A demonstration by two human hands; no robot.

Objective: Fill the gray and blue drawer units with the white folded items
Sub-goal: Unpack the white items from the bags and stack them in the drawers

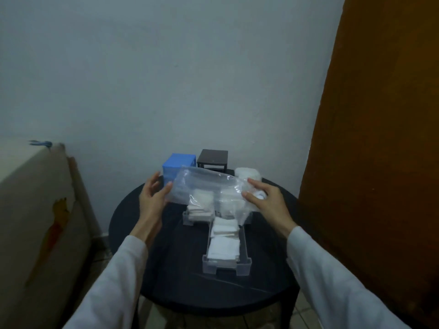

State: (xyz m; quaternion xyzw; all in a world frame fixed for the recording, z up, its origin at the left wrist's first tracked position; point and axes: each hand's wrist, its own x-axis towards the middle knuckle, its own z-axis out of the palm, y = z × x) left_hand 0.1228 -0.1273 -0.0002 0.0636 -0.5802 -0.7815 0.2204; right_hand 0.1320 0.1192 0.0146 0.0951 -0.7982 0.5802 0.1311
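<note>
A clear plastic bag (pixel 204 186) hangs over the round black table (pixel 166 281), stretched between my hands. My left hand (pixel 152 200) is at its left end, fingers straight and thumb touching the edge. My right hand (pixel 263 200) grips the right end, fingers over and thumb under. The blue drawer unit (pixel 177 166) and the dark gray drawer unit (pixel 213 157) stand at the table's back. A clear drawer (pixel 226 264) lies pulled out in front with two white folded items (pixel 224 248). Another clear drawer (pixel 197 216) holds more white items, partly behind the bag.
A pile of white folded items (pixel 247 174) lies at the back right of the table. A cream cabinet (pixel 35 210) stands to the left. An orange-brown door (pixel 380 138) is on the right, a pale wall behind.
</note>
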